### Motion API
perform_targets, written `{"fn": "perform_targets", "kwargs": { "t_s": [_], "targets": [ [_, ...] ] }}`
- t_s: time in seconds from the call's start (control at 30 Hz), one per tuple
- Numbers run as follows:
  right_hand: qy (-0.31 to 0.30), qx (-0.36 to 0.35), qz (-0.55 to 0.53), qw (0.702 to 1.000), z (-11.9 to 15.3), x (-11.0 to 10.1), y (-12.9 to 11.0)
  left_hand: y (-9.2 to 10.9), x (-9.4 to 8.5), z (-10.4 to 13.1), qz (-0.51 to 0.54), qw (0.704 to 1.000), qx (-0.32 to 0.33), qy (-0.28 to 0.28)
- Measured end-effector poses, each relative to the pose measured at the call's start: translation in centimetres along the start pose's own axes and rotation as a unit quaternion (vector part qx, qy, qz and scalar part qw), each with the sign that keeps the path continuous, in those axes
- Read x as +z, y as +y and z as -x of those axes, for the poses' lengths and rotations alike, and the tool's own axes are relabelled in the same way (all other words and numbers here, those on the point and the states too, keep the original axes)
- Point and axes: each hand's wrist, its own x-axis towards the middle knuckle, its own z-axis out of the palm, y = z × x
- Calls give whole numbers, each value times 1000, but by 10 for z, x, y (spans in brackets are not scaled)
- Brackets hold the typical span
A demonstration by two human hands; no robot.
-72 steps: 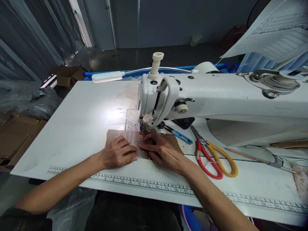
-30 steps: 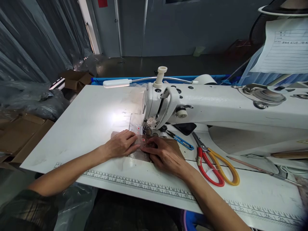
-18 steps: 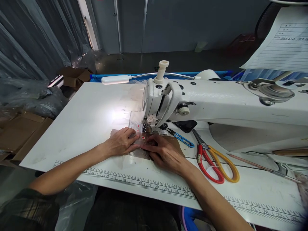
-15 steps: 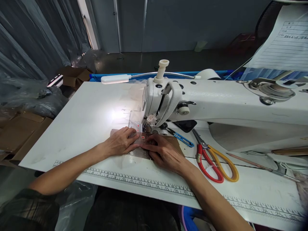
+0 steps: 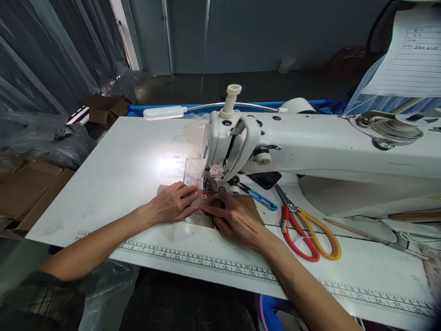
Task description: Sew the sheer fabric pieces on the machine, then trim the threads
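Note:
My left hand [image 5: 175, 202] lies on a sheer, see-through piece of fabric [image 5: 191, 174] just left of the needle area, its fingers stretched out and pressing down. Close to it on the right, my right hand [image 5: 234, 216] has its fingers bent together on a brown, shiny piece of material [image 5: 206, 221]; the fingertips partly hide what they grip. A small red-and-white mark [image 5: 204, 196] shows between the hands. Directly behind them stands the head of the white sewing machine [image 5: 220, 138], its presser foot close to my fingertips.
Red-and-yellow-handled scissors [image 5: 306, 230] and blue thread snips [image 5: 263, 200] lie right of my right hand, near a dark flat object [image 5: 265, 179]. A printed ruler [image 5: 193, 259] runs along the table's front edge. A lamp [image 5: 164, 113] hangs over the table's back. Cardboard boxes [image 5: 31, 188] stand left.
Both hands stay almost where they were. The hanging paper at the upper right has shifted. My view has moved very slightly.

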Motion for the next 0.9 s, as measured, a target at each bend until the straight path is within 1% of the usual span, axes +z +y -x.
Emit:
{"fn": "perform_targets", "kwargs": {
  "t_s": [0.23,0.3,0.37,0.43,0.5,0.6,0.7,0.8,0.9],
  "targets": [
    [-5,7,-1,1000,0,0,-1,1,-1,0,11,1000,-7,0],
    [-1,13,-8,1000,0,1,-1,2,-1,-2,25,999,-26,-1],
    [2,22,-13,1000,0,1,-1,3,-3,-5,38,997,-60,-8],
    [1,31,-19,999,0,1,-2,5,-5,-8,37,995,-89,-27],
    [0,38,-26,999,0,1,-2,6,-7,-9,23,994,-96,-48],
    [4,45,-36,998,2,2,-3,4,-7,-11,-15,995,-67,-67],
    [10,55,-41,998,3,5,-1,-3,-7,-15,-55,994,-24,-87],
    [16,76,-37,996,3,9,2,-15,-6,-22,-49,994,2,-101],
    [21,95,-26,995,2,12,4,-26,-4,-29,-24,993,7,-111]
  ]
}}
